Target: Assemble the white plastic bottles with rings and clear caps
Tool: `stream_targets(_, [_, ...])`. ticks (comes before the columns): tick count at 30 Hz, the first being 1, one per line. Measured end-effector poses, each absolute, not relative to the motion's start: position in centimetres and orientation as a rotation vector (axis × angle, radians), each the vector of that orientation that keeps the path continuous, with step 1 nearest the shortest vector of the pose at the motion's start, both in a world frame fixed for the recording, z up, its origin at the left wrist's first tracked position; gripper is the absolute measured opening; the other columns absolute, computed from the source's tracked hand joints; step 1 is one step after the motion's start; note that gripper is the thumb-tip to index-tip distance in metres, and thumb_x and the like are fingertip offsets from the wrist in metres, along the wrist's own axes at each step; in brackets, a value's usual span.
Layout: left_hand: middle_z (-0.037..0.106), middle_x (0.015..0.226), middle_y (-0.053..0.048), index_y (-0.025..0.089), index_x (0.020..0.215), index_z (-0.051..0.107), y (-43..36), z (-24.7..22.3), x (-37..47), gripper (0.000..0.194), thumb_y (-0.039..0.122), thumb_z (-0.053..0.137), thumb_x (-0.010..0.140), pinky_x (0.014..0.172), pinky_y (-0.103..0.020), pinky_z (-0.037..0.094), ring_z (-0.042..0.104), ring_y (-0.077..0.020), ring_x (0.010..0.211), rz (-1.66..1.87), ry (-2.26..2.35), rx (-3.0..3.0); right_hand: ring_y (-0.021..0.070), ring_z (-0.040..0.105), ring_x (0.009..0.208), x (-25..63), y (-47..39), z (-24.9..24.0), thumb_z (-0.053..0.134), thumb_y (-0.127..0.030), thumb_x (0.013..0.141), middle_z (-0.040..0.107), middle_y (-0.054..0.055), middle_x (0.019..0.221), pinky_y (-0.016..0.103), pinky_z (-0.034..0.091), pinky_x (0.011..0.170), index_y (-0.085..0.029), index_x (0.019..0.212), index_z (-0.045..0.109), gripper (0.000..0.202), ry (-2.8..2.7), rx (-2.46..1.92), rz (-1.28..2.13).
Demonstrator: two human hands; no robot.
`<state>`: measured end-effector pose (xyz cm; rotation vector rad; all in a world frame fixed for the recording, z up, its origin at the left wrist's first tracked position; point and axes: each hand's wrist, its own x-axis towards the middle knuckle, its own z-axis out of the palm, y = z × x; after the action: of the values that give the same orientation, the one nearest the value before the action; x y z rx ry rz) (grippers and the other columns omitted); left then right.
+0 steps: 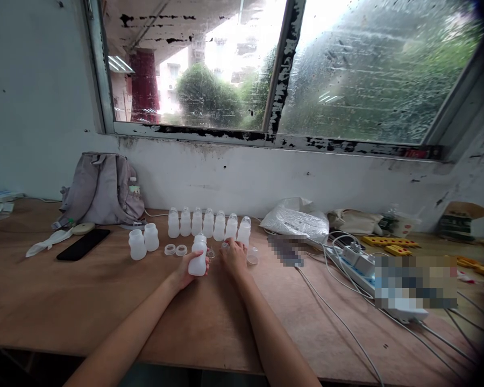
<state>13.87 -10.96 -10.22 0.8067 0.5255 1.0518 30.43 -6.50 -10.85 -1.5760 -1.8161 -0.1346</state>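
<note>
My left hand [184, 270] is wrapped round a frosted white baby bottle [197, 263], tilted slightly, with a teat and collar on top. To its right, my right hand [234, 257] is closed with bent fingers at a small clear bottle cap [225, 245]; the fingers partly hide it. A clear ring [211, 253] lies between the hands. Two white collar rings [175, 250] rest left of the held bottle. Clear caps [253, 257] sit right of my right hand. Behind stands a row of several capped baby bottles [197, 221]. Two bottles without tops [137, 246] stand at the left.
On the left are a black phone [83, 244], a white strap-like item [50, 242] and a grey backpack [100, 188]. A plastic-wrapped package [296, 221], a power strip [357, 274] and loose cables lie on the right of the wooden table [193, 328], below a window.
</note>
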Motion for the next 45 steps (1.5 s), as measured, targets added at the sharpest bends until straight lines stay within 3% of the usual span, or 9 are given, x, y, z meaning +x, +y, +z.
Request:
stream_targets(8, [0.056,0.071,-0.004,0.014,0.105,0.050,-11.0,-10.2,13.7,0.037,0.029,0.055,0.072,0.050,-0.024,0.045,0.056,-0.0133,0.059,1.052,0.520,0.817,0.0267,0.039,0.102,31.1,-6.2,-11.2,0.055,-0.026,0.069,0.057,0.011,0.096,0.036,0.018,0.090,-0.016,0.089,0.056,0.022,-1.694,-1.728,-0.265])
stream_targets(17, [0.056,0.074,-0.002,0.015,0.099,0.051,-11.3,-10.3,13.9,0.032,0.030,0.056,0.071,0.051,-0.024,0.043,0.055,-0.0115,0.056,1.037,0.576,0.893,0.0272,0.041,0.100,30.9,-6.7,-10.5,0.049,-0.022,0.070,0.056,0.015,0.095,0.038,0.024,0.090,-0.010,0.092,0.055,0.026,-1.503,-1.647,-0.204])
stream_targets(22, [0.057,0.070,-0.003,0.013,0.091,0.052,-11.5,-10.3,14.3,0.029,0.028,0.060,0.068,0.047,-0.022,0.038,0.053,-0.0112,0.052,1.030,0.660,1.097,0.0186,0.052,0.086,29.2,-7.5,-9.3,0.036,-0.037,0.082,0.060,0.007,0.089,0.031,0.037,0.079,-0.018,0.089,0.055,0.027,-1.408,-1.164,0.331])
stream_targets(27, [0.055,0.064,-0.002,0.012,0.088,0.052,-12.0,-9.9,14.8,0.027,0.026,0.060,0.066,0.049,-0.023,0.036,0.050,-0.0119,0.051,0.921,0.709,1.308,0.0177,0.056,0.073,27.2,-8.4,-8.8,0.038,-0.054,0.077,0.063,0.006,0.080,0.027,0.042,0.062,-0.017,0.095,0.056,0.045,-1.286,-0.845,1.067])
stream_targets(31, [0.056,0.073,-0.003,0.015,0.087,0.053,-11.8,-10.1,15.0,0.028,0.020,0.063,0.062,0.060,-0.025,0.037,0.051,-0.0167,0.067,1.027,0.814,1.571,0.0177,0.057,0.073,26.7,-8.7,-8.9,0.058,-0.048,0.065,0.064,0.005,0.077,0.026,0.041,0.063,-0.016,0.092,0.060,0.041,-1.281,-0.772,1.243])
stream_targets(34, [0.055,0.080,-0.004,0.019,0.095,0.051,-11.7,-10.6,15.0,0.040,0.021,0.067,0.059,0.068,-0.027,0.036,0.051,-0.0219,0.078,1.251,1.094,1.764,0.0165,0.056,0.070,26.6,-8.7,-8.9,0.064,-0.042,0.060,0.064,0.004,0.074,0.026,0.041,0.065,-0.016,0.085,0.063,0.036,-1.283,-0.793,1.237])
stream_targets(38, [0.052,0.083,-0.006,0.021,0.095,0.052,-11.7,-11.0,15.0,0.040,0.020,0.067,0.058,0.072,-0.029,0.034,0.048,-0.0278,0.091,1.423,1.308,1.824,0.0156,0.055,0.067,26.2,-8.7,-8.6,0.069,-0.035,0.055,0.063,0.002,0.070,0.025,0.041,0.062,-0.016,0.080,0.065,0.032,-1.240,-0.856,1.163])
stream_targets(45, [0.052,0.064,-0.002,0.022,0.083,0.058,-11.9,-10.1,15.3,0.038,0.010,0.069,0.048,0.060,-0.026,0.031,0.050,-0.0235,0.070,1.357,1.097,1.634,0.0199,0.058,0.070,25.7,-9.1,-8.2,0.068,-0.029,0.053,0.066,0.004,0.068,0.028,0.043,0.062,-0.017,0.061,0.064,0.015,-1.062,-0.810,1.219])
